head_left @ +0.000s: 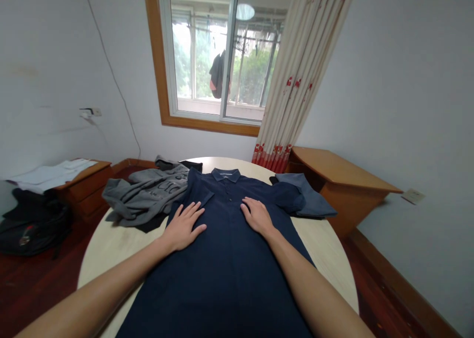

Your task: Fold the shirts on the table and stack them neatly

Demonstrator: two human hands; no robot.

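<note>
Your two forearms (111, 279) come in from the bottom corners of the frame, nearest the camera. Your left hand (185, 227) lies flat, fingers spread, just left of centre; your right hand (257, 215) rests right of centre, fingers closer together. Both are relaxed and grip nothing.

Under them is one navy shirt (229, 259), running from mid-frame to the bottom edge. By the look of it, the laying-out is largely done: front up, collar (225, 175) at the top, one sleeve out to each side. No fold crosses its body yet, and you can't check the hem, which isn't in view.

Outward, you have one grey printed garment (148, 195), crumpled, at mid-left, apparently unsorted, and one blue-grey garment (314, 200) at mid-right that looks folded. Dark cloth shows under both, though how many pieces is hard to tell. All lie on one round table (329, 249).

Beyond it you have one desk (340, 165) at right, one drawer unit (85, 195) and one black bag (37, 224) at left, and one curtain (296, 71) at upper centre-right.
</note>
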